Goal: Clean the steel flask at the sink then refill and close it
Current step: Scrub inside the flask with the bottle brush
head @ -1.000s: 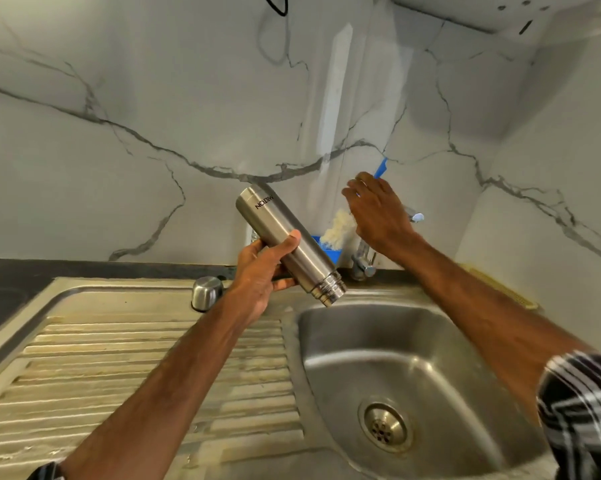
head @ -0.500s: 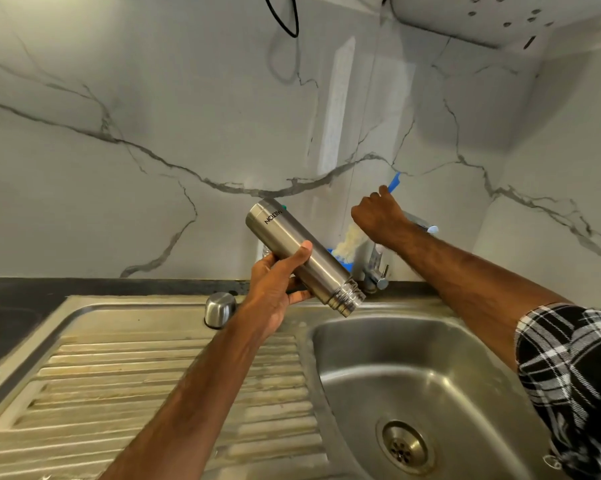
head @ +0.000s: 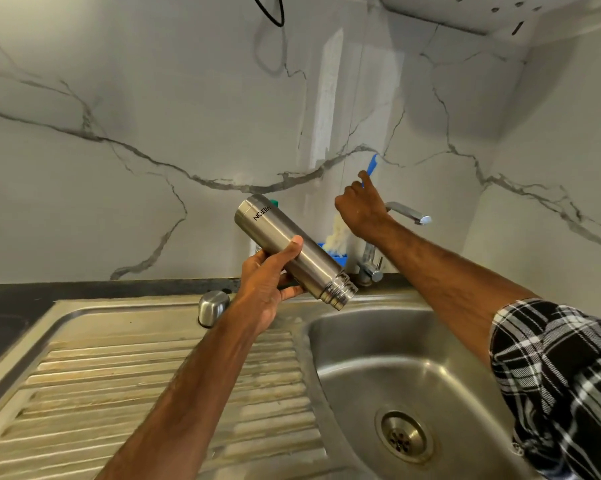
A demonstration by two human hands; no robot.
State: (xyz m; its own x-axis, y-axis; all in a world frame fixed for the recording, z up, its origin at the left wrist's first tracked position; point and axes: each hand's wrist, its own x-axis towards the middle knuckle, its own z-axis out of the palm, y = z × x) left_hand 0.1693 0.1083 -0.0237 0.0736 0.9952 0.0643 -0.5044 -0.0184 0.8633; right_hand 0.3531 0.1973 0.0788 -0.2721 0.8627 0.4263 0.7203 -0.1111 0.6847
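My left hand [head: 269,278] grips the steel flask [head: 285,240] round its middle. The flask is uncapped and tilted, with its threaded mouth pointing down and right over the edge of the sink basin [head: 413,341]. My right hand [head: 363,206] is curled round the blue handle of a bottle brush [head: 371,167], whose white bristles [head: 337,233] hang below the fist behind the flask. The flask's steel cap [head: 213,306] stands on the drainboard just left of my left wrist. The tap [head: 408,214] sticks out to the right behind my right wrist.
A ribbed steel drainboard [head: 136,393] fills the lower left. A drain [head: 403,434] sits in the basin floor. A blue holder [head: 337,258] stands against the marble wall behind the flask. A dark counter strip [head: 49,289] runs along the wall.
My right hand has closed round the brush handle and lifted it a little. The flask stays tilted in my left hand. The view has shifted slightly.
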